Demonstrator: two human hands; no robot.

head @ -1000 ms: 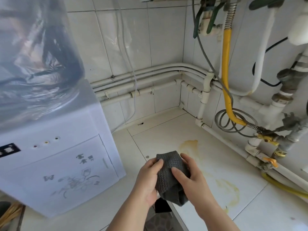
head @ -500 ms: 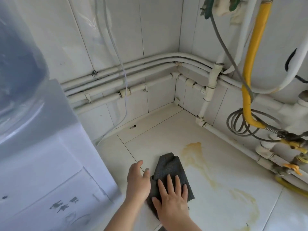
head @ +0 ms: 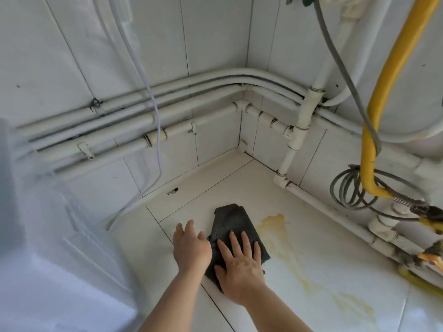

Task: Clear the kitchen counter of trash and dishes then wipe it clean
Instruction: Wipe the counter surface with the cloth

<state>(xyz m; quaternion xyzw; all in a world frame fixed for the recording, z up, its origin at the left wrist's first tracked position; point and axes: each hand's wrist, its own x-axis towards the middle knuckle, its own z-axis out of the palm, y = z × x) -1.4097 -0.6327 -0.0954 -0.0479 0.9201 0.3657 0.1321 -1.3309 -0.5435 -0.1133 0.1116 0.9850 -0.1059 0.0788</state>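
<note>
A dark grey waffle-weave cloth (head: 231,224) lies flat on the white tiled counter (head: 323,255). My right hand (head: 239,262) presses down on the cloth's near half with straight, spread fingers. My left hand (head: 190,245) lies flat beside it, its fingers straight, touching the cloth's left edge. Just right of the cloth a yellow stain (head: 278,231) runs across the tiles toward the near right.
A white water dispenser (head: 48,259) stands at the left. White pipes (head: 167,111) run along both walls into the corner. A yellow hose (head: 374,121), a coiled grey cable (head: 347,188) and valves (head: 429,224) crowd the right wall. A small dark speck (head: 173,191) lies near the back wall.
The cloth went from being held up in both hands to lying flat on the counter under my right palm. The view moved closer to the corner.
</note>
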